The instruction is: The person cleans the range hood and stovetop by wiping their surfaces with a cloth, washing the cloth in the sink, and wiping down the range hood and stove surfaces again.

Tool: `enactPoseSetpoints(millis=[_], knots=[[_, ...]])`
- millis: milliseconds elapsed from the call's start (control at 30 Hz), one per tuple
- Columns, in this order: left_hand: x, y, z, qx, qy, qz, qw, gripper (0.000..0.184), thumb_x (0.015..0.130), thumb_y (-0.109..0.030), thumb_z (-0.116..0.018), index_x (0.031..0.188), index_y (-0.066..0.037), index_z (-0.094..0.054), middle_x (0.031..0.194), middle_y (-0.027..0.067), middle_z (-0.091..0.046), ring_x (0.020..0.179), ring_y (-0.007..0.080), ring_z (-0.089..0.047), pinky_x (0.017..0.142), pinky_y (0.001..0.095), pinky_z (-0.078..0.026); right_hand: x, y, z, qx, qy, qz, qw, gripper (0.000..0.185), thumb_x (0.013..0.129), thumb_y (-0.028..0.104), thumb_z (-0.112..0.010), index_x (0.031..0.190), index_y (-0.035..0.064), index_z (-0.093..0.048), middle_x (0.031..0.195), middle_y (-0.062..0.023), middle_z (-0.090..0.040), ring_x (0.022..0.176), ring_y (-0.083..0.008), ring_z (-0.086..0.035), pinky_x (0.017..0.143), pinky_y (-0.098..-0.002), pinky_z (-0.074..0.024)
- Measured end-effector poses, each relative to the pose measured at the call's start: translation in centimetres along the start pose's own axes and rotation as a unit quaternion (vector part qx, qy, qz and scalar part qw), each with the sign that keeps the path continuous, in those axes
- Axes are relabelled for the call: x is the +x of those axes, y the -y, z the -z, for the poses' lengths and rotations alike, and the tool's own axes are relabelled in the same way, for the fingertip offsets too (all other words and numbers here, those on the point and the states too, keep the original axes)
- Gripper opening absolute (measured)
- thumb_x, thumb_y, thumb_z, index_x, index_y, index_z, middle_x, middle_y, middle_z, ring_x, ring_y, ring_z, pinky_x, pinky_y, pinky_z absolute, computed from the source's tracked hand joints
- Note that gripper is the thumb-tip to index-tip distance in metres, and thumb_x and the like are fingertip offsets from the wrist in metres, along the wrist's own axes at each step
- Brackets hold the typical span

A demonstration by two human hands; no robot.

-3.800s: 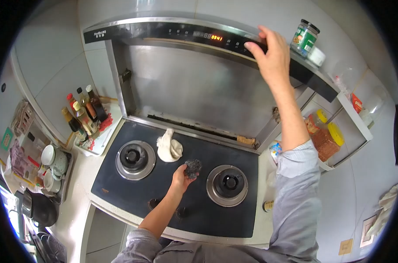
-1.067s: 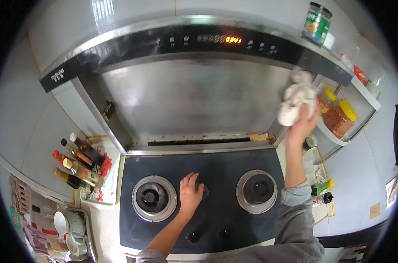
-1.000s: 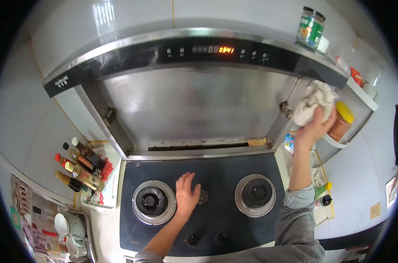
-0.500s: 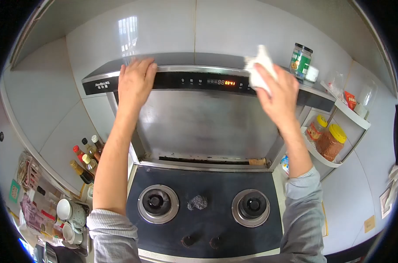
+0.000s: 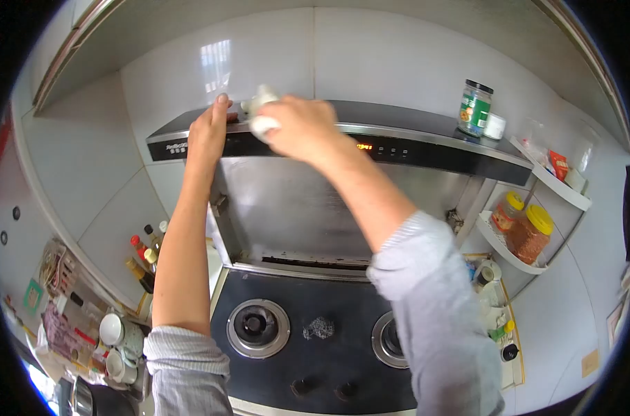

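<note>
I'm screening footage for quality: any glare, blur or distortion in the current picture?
Head view: bright glare on the tiled wall; head view: the white cloth in the right hand looks blurred; head view: lens distortion bows the range hood, corners black.

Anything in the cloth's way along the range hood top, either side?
Yes. Left: the left hand, at the range hood's front edge, close beside the white cloth in the right hand. Right: nothing visible until the green-labelled glass jar and small white container near the right end.
</note>
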State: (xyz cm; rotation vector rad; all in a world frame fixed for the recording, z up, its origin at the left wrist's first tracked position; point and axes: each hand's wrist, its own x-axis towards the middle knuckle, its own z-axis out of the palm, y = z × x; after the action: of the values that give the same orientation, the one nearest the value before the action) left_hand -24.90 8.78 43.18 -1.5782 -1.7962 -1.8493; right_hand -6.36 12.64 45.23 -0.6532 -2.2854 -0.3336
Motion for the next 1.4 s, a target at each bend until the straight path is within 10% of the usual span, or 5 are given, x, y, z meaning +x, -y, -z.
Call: enactPoseSetpoints(millis=[367,567,767,967,1400], knots=[[-1.7,-2.0,-0.6,0.287,0.031,-0.029,0.957,0.056,0.093,-0.053,-0.033,0.107,-0.009,-0.064,0.102,0.0217,-0.064,0.102,0.0404,-0.056,0.091,0.0478,-0.042,-5.8,-13.0,11.3,0.000,0.108,-0.272,0.956,0.037,0.071,0.037,-0.059,0.096,0.0116,-0.069,0.093,-0.0116,-0.068,0.084,-0.0262,-0.064,0.070,-0.0358,-0.0463],[-4.8,-8.7,-6.1,0.067,-0.006,-0.233,0.970,0.054,0.092,-0.046,-0.045,0.125,-0.004,-0.051,0.128,0.0196,-0.052,0.126,0.0372,-0.041,0.104,0.0446,-0.032,-3.2,-9.5,7.4,0.043,0.068,-0.182,0.980,0.037,0.083,0.033,-0.045,0.105,0.0079,-0.061,0.110,-0.0141,-0.062,0.100,-0.0256,-0.060,0.079,-0.0390,-0.0476],[-6.7,-13.4,-12.4,0.093,0.068,-0.256,0.960,0.057,0.087,-0.052,-0.049,0.130,-0.013,-0.049,0.113,0.0148,-0.063,0.108,0.0290,-0.058,0.088,0.0466,-0.041,-2.8,-11.4,4.7,0.588,-0.185,-0.295,0.730,0.030,0.088,0.024,-0.047,0.105,0.0010,-0.057,0.097,-0.0126,-0.061,0.087,-0.0165,-0.057,0.072,-0.0323,-0.0468],[-5.3,-10.9,-11.6,0.230,0.085,-0.324,0.914,0.047,0.077,-0.057,-0.056,0.097,-0.017,-0.069,0.106,0.0104,-0.065,0.104,0.0259,-0.059,0.087,0.0479,-0.042,-3.7,-16.0,3.7,0.155,-0.105,-0.220,0.957,0.035,0.088,0.033,-0.048,0.094,0.0014,-0.064,0.088,-0.0171,-0.065,0.085,-0.0299,-0.062,0.076,-0.0390,-0.0463],[8.5,-0.8,0.8,0.239,0.239,0.004,0.941,0.052,0.066,-0.040,-0.066,0.107,-0.008,-0.066,0.103,0.0168,-0.066,0.091,0.0271,-0.064,0.079,0.0353,-0.049,-4.5,-9.3,4.6,-0.063,0.011,-0.299,0.952,0.040,0.087,0.041,-0.045,0.104,0.0117,-0.066,0.101,-0.0113,-0.066,0.100,-0.0312,-0.059,0.086,-0.0389,-0.0441]])
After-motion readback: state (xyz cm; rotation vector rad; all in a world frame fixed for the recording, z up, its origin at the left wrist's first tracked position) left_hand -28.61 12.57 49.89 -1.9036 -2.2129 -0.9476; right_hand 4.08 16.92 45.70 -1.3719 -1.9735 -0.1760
